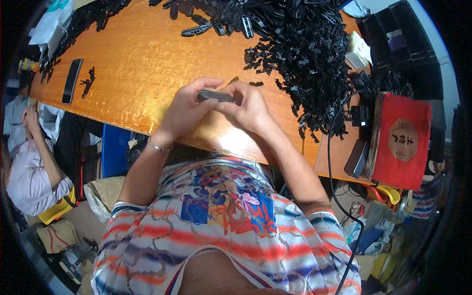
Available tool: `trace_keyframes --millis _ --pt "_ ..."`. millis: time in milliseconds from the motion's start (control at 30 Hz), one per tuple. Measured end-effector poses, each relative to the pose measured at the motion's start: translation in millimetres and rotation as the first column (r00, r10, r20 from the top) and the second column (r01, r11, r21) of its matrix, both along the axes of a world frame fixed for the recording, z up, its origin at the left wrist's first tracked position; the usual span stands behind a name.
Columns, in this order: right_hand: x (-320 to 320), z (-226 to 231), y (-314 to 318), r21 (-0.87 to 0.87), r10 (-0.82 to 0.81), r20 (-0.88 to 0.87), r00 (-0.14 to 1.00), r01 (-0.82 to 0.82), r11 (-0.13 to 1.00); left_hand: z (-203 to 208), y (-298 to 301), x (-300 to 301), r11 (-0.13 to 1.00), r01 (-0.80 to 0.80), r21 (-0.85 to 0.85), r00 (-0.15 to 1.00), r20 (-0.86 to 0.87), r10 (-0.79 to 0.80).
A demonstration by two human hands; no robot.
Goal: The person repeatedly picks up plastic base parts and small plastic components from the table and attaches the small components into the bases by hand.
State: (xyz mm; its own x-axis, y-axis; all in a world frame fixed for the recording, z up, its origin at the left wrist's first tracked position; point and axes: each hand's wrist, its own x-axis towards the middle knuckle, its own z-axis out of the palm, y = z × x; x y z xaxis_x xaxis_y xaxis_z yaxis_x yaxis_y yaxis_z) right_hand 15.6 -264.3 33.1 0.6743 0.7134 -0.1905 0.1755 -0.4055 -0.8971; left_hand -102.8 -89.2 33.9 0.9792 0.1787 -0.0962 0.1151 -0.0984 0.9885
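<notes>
Above the front edge of the wooden table, a dark, long, rounded plastic piece (215, 95) lies between my two hands. My left hand (187, 107) grips its left end, thumb below and index finger stretched over the top. At the other end, my right hand (250, 107) pinches it between thumb and bent fingers. What sits inside the piece is hidden by my fingers. Just beyond my right hand are a few loose small dark bits (255, 84). To the right spreads a big heap of small black plastic parts (314, 69), with larger black shell-like pieces (196, 29) at the far side.
A phone (72, 81) and a small black cluster (88, 82) lie on the table's left. At right are a red printed bag (413, 142), a black box (357, 158), white paper (359, 51) and a black cable (330, 172). Another person (37, 167) sits at left, by a blue bin (115, 152).
</notes>
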Motion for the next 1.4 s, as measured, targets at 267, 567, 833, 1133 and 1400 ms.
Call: trace_keyframes --millis 267,567,833,1133,1400 --pt "-24 -16 7 0.157 0.263 0.117 0.958 -0.280 0.947 22 48 -67 0.967 0.175 0.184 0.974 -0.175 -0.143" --pt "31 -4 10 -0.023 0.065 0.699 0.712 -0.068 0.997 33 113 -46 0.955 -0.170 0.245 0.982 -0.043 0.186" --pt "21 -2 10 0.016 0.050 0.703 0.710 -0.086 0.996 -21 121 124 0.408 -0.388 0.826 0.922 0.355 0.157" --pt "19 -4 8 0.118 -0.008 0.599 0.801 -0.078 0.990 -20 77 108 0.547 -0.311 0.777 0.949 0.218 0.229" --pt "21 17 14 0.445 -0.271 0.531 0.803 0.008 0.896 -13 33 60 0.695 -0.087 -0.714 0.986 0.039 0.164"
